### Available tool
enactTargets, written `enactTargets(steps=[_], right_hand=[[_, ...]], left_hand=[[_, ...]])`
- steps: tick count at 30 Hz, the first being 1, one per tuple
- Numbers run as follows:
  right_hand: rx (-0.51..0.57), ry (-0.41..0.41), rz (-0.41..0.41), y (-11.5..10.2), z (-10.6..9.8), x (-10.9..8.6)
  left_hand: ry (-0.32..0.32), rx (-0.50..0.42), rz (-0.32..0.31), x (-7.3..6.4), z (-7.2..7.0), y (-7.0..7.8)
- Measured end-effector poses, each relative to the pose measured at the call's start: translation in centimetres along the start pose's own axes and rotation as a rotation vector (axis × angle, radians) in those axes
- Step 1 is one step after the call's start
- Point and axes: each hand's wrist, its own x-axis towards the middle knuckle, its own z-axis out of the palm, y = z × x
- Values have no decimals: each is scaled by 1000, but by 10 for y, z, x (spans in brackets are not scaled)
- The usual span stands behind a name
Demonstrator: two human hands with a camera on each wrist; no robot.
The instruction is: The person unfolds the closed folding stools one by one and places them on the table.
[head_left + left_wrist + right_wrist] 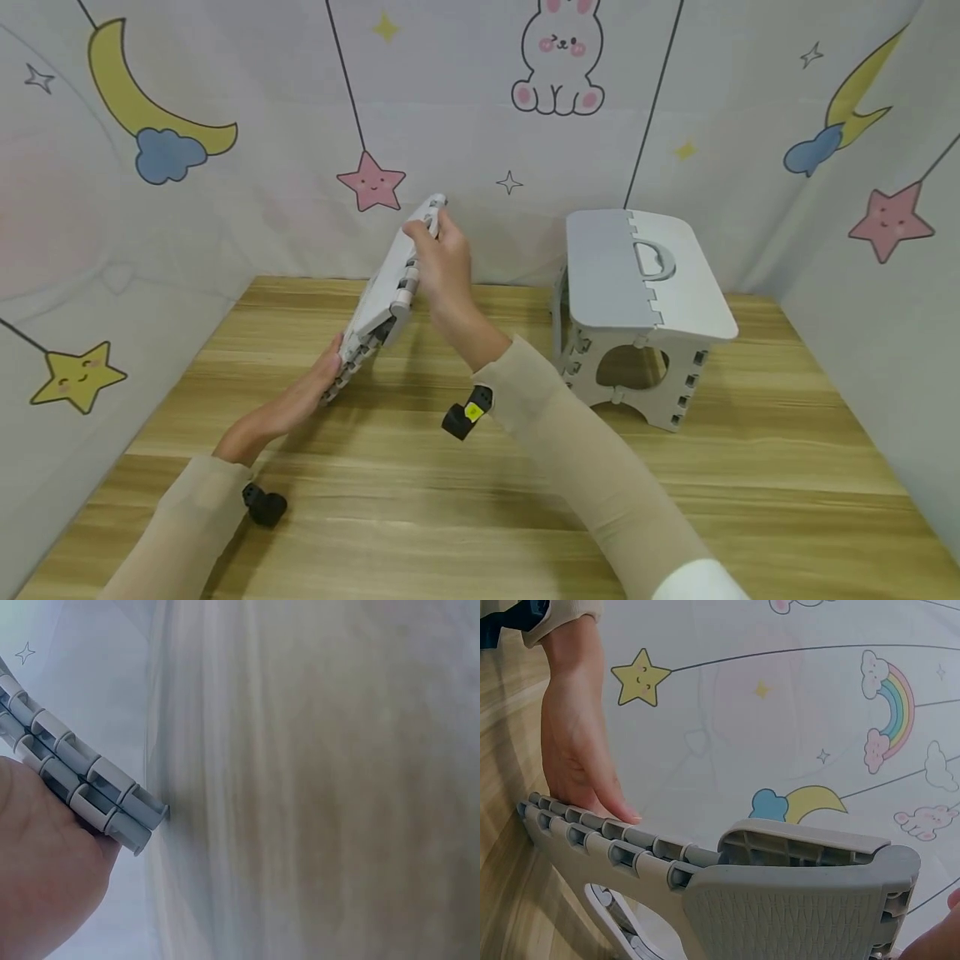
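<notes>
1. Two light sleeves (577,450) come in close at the bottom, and each has a small black camera (456,422) at the wrist.
2. The right-hand grip (448,262) is closed on the top edge of a folded stool (386,279). The thumb lies on the white side, and the other fingers are partly hidden at the edge.
3. The left-hand grip (296,404) touches the low end of that same stool. Some of its fingers are hidden behind the stool, so I cannot tell if they curl around it.
4. The folded stool is on the left side, between both hands. It is tipped, with its top end leaning to the right. I cannot tell if its low corner touches the wood surface (420,525).
5. From the right wrist, a row of joints (630,855) runs along its edge, next to a bumpy grey part (780,907).
6. Another stool (607,267) stands up on the right side of the surface, well apart from the folded one. Its top is half grey and half white, with a loop handle (660,261).
7. Behind them hangs a white cloth wall (465,125) with a bunny (562,50), moons (112,75) and smiling stars (371,182).
</notes>
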Motion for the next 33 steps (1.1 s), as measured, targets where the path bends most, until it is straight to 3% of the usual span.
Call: enactTargets(steps=[17,33], right_hand=[[-156,-22,19,-9,20,4],[-271,-2,-20,-18,42,11]], left_hand=[[11,-80,-50,-5,-2,0],[4,-105,-53,-9,-9,0]])
